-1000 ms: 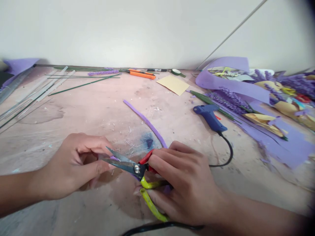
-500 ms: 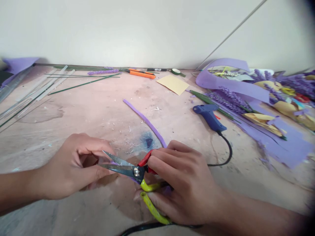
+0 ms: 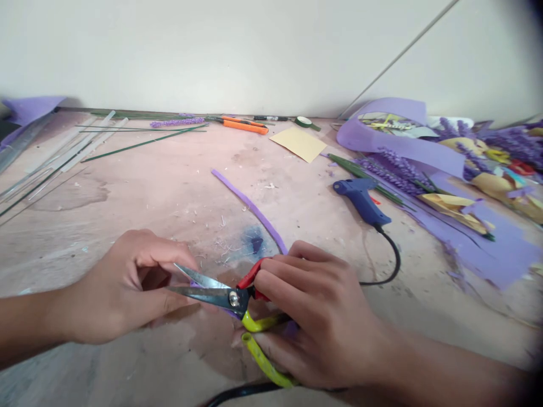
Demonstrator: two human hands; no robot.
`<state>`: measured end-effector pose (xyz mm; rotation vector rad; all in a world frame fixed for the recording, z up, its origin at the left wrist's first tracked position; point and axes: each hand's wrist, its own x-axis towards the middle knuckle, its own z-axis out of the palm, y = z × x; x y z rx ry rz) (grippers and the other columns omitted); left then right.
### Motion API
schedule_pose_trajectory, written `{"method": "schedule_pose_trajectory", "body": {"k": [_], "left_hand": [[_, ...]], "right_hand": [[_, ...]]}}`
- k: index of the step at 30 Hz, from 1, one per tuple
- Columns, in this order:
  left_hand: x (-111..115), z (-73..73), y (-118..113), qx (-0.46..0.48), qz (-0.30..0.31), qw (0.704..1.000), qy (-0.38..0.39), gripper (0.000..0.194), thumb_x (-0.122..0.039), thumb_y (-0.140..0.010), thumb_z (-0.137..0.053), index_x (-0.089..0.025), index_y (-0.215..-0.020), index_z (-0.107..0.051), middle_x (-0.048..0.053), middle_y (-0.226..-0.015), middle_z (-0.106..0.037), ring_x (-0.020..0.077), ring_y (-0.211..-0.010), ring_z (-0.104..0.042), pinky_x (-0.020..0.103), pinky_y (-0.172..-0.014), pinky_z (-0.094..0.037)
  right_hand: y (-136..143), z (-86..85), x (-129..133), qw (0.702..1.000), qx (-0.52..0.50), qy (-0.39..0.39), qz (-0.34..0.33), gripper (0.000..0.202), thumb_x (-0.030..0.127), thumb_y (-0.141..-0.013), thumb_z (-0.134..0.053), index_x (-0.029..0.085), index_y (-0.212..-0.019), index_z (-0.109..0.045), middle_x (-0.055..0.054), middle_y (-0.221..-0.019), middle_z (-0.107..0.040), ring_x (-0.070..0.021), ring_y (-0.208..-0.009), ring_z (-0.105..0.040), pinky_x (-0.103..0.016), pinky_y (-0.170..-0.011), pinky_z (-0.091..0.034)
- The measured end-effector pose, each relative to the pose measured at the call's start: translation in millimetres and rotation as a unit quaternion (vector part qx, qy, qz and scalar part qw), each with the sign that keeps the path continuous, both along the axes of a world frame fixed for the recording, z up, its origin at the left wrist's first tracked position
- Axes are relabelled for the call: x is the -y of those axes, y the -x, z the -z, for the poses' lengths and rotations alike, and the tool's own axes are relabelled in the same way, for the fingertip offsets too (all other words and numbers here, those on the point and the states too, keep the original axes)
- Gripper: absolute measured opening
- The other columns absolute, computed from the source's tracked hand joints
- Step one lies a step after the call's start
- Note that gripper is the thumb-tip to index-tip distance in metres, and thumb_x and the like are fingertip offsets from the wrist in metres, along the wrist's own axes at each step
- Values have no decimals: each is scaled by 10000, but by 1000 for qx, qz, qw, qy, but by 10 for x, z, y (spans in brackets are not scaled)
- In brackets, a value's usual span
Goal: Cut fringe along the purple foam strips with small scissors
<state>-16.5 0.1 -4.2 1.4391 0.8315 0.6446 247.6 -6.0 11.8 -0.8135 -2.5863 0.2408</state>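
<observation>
My right hand [image 3: 314,311] is wrapped round the red and yellow handles of a pair of scissors [image 3: 235,298]. Their blades are parted and point left, the tips beside the fingers of my left hand [image 3: 136,285]. That hand is curled, thumb and fingers close together behind the blades. A bit of purple material shows between the blades and my left fingertips, but its held end is hidden. One long purple strip [image 3: 254,210] runs up and left across the table from my right knuckles.
A blue glue gun [image 3: 362,200] with a black cord lies right of centre. Purple sheets [image 3: 500,249] and lavender stems [image 3: 399,169] cover the right side. Toward the back are a yellow paper square [image 3: 298,144], an orange cutter [image 3: 245,125] and green tape [image 3: 303,121]; clear sticks [image 3: 89,141] lie left.
The scissor blades have shifted very slightly left and look a little narrower in their opening. Both hands otherwise keep the same hold.
</observation>
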Motion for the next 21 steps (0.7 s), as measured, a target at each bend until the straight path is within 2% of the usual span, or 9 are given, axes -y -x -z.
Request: {"method": "schedule_pose_trajectory", "body": {"k": [7, 11, 17, 21], "left_hand": [[-7, -7, -5, 7, 10, 1000, -2, 114, -247, -907, -716, -177, -838, -772, -31, -539, -550, 93, -420, -426, 194, -360, -313], [-12, -19, -7, 4, 13, 1000, -9, 128, -264, -910, -713, -175, -848, -780, -25, -554, -566, 96, -424, -437, 197, -362, -328], [4, -29, 6, -20, 11, 1000, -16, 102, -197, -884, -728, -169, -792, -762, -50, -532, -519, 81, -428, -416, 188, -383, -305], [12, -40, 1, -29, 15, 999, -13, 87, -166, -868, -743, -159, -781, -745, -66, -539, -502, 72, -449, -403, 174, -405, -307]], "right_hand": [[-16, 4, -3, 1000, 10, -26, 1, 123, 228, -942, -526, 210, -824, -557, 37, -683, -631, -136, -563, -499, -334, -618, -311], [-28, -11, 8, 999, 12, -34, 1, 134, 181, -907, -522, 216, -779, -525, 40, -664, -616, -135, -552, -487, -336, -608, -294], [-17, -18, 12, 1000, 19, -18, 12, 119, 283, -897, -593, 214, -810, -550, 31, -684, -632, -143, -576, -519, -344, -625, -297], [7, -23, 5, 999, 17, -29, 8, 129, 242, -887, -578, 219, -780, -509, 46, -672, -619, -131, -566, -505, -337, -625, -307]]}}
